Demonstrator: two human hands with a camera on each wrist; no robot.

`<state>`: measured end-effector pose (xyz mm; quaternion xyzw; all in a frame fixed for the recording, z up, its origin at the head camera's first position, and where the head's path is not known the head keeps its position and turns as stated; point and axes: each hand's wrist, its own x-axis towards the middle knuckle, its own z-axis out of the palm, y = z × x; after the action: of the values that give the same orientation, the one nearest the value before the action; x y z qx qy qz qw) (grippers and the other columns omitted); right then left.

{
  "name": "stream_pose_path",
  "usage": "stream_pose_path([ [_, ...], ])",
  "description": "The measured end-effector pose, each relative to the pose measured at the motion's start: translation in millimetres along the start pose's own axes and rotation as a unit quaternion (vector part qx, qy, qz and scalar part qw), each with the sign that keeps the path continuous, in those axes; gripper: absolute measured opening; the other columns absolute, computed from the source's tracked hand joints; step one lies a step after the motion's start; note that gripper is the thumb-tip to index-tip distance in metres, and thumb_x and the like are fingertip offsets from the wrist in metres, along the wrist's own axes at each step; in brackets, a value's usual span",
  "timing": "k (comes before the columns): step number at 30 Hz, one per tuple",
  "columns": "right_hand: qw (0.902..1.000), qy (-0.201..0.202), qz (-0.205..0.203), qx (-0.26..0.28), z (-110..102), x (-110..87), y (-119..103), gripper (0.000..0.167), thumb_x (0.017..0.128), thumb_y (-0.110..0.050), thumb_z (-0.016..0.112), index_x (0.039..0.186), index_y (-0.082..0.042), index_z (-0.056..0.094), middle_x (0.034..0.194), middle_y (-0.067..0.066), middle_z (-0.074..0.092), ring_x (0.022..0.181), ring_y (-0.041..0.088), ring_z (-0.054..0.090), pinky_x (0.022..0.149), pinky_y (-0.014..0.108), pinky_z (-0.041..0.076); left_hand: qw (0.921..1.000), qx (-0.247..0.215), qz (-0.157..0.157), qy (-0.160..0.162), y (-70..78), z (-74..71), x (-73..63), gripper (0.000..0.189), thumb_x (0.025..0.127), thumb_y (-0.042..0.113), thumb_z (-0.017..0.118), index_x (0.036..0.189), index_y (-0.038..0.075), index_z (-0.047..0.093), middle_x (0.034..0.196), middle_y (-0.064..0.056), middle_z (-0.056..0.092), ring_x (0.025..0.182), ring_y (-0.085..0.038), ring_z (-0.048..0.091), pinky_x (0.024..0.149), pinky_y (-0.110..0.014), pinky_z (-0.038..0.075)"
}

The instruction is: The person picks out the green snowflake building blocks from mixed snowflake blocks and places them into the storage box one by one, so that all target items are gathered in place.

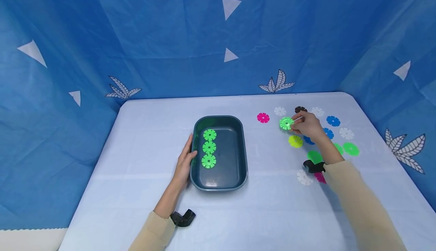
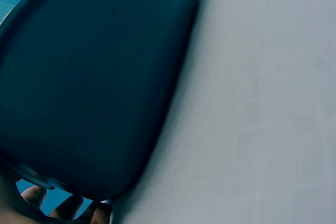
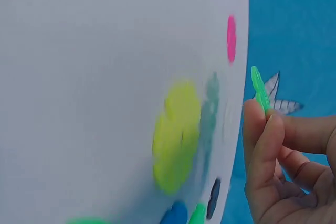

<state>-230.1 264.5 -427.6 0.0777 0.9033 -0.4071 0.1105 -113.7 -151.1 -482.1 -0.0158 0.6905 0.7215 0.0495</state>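
My right hand [image 1: 307, 124] pinches a green notched plastic disc [image 1: 286, 123] by its edge, between thumb and fingers. The right wrist view shows the disc [image 3: 259, 87] edge-on, raised off the table. At the left side of a dark blue-green plastic tray [image 1: 231, 184], my left hand [image 1: 184, 164] grips the wall, thumb over the rim and fingers along the outside. Inside the tray, three green notched discs [image 1: 209, 147] lie in a column near its left wall. In the left wrist view the tray's outer wall [image 2: 89, 87] hides its contents.
Several notched discs lie scattered at the right: a pink disc [image 1: 263, 117], a yellow disc [image 1: 295, 141], a blue disc [image 1: 333, 121], a brown disc [image 1: 301, 109], a white disc [image 1: 346, 133] and a green disc [image 1: 351, 148]. A blue curtain [image 1: 184, 35] hangs behind the white table [image 1: 143, 137].
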Motion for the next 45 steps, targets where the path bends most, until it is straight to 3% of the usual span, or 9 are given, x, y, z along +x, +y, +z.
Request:
stream_pose_path([
  [6,0.9986,-0.025,-0.043,0.016,22.5,-18.5,-21.2,0.034,0.091,-0.005,0.065,0.12,0.007,0.054,0.095,0.015,0.054,0.074,0.017,0.067,0.066,0.023,0.058,1.0,-0.002,-0.002,0.001,0.2,0.4,0.9,0.06,0.103,0.016,0.039,0.158,0.028,0.019,0.165,0.01,0.011,0.153,-0.013,0.003,0.125,-0.042,0.004],
  [13,0.9904,-0.053,-0.106,0.07,54.6,-47.4,-67.1,0.028,0.09,-0.005,0.066,0.114,0.005,0.056,0.095,0.016,0.055,0.084,0.031,0.072,0.066,0.023,0.059,1.0,0.003,0.005,0.0,-1.5,-0.7,2.7,0.06,0.103,0.016,0.038,0.158,0.026,0.019,0.165,0.006,0.01,0.153,-0.017,0.001,0.124,-0.045,0.003],
  [23,0.9657,-0.177,-0.162,0.1,109.4,-83.4,-120.5,0.021,0.087,0.001,0.07,0.105,0.001,0.059,0.088,0.014,0.057,0.078,0.03,0.073,0.064,0.032,0.06,1.0,-0.001,0.003,0.002,-1.1,-1.9,3.8,0.058,0.103,0.016,0.039,0.157,0.028,0.02,0.165,0.007,0.01,0.153,-0.016,0.002,0.125,-0.044,0.003],
  [28,0.9487,-0.237,-0.192,0.082,135.8,-88.8,-126.1,0.018,0.085,0.004,0.069,0.101,0.002,0.059,0.083,0.012,0.059,0.074,0.031,0.073,0.064,0.039,0.061,1.0,-0.002,0.002,0.0,-0.8,-1.5,3.0,0.059,0.103,0.015,0.038,0.157,0.027,0.02,0.165,0.006,0.01,0.153,-0.016,0.001,0.124,-0.043,0.002],
  [34,0.9339,-0.289,-0.207,0.038,163.4,-91.8,-127.0,0.018,0.082,0.006,0.07,0.098,0.003,0.061,0.075,0.009,0.063,0.063,0.021,0.071,0.059,0.035,0.06,0.9999,-0.012,0.0,0.0,0.3,-1.4,2.1,0.06,0.102,0.014,0.039,0.157,0.026,0.02,0.165,0.006,0.011,0.153,-0.015,0.002,0.125,-0.042,0.003],
  [45,0.9281,-0.313,-0.202,-0.011,191.8,-95.8,-121.0,0.014,0.082,0.006,0.07,0.091,0.0,0.062,0.066,0.005,0.065,0.053,0.014,0.067,0.052,0.028,0.057,0.9999,-0.009,-0.003,-0.003,2.1,-1.2,0.6,0.06,0.103,0.015,0.038,0.158,0.028,0.019,0.165,0.01,0.011,0.153,-0.013,0.003,0.125,-0.042,0.004],
])
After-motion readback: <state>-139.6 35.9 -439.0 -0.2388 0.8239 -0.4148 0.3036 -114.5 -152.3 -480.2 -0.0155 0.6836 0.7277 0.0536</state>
